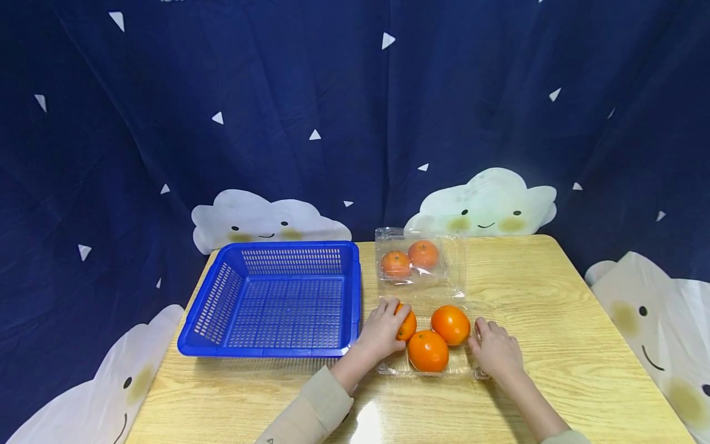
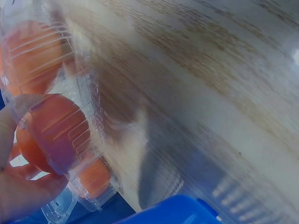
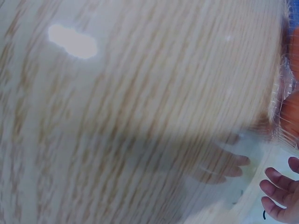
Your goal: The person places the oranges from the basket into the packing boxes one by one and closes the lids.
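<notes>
A clear plastic clamshell box lies on the table. My left hand grips an orange at the box's left side. In the left wrist view, fingers and thumb curve round that orange, partly behind clear plastic. Two more oranges sit beside it: one in front and one at the right. By the box's right edge is my right hand, its fingers loosely bent and holding nothing in the right wrist view; whether they touch the plastic I cannot tell.
A blue plastic basket stands on the left of the wooden table. Behind the oranges, two more orange fruits show through clear plastic. A dark blue curtain with clouds hangs behind.
</notes>
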`<state>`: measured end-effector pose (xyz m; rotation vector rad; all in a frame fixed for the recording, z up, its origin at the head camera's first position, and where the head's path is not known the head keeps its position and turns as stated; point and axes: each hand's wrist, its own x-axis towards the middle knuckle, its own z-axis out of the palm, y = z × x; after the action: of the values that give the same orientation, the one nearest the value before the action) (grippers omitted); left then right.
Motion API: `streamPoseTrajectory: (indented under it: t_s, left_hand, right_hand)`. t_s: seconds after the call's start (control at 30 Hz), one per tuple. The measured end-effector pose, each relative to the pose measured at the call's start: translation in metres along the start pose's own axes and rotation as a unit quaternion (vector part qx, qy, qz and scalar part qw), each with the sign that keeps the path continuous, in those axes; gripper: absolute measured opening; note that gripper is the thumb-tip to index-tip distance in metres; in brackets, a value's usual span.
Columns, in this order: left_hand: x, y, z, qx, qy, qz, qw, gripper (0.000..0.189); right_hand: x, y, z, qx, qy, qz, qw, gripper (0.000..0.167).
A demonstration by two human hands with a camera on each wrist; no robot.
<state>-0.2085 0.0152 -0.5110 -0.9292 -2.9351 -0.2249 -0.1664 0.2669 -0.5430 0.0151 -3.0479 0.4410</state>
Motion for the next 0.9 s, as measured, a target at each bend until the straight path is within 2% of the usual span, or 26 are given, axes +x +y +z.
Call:
streamPoseTrajectory:
  t_s: [0.67, 0.9]
  left_hand:
    - [-0.0003, 0.0030, 0.0061, 0.032, 0.002, 0.000, 0.9995, 0.071]
    - [-0.0001, 0.0048, 0.0065, 0.039, -0.012, -0.010, 0.9991, 0.070]
  right_hand:
    - [0.0001, -0.0002, 0.0007, 0.001, 0.007, -0.002, 1.0000, 0.020]
    - [-0.0005, -0.0004, 0.0002, 0.000, 0.007, -0.004, 1.0000, 0.018]
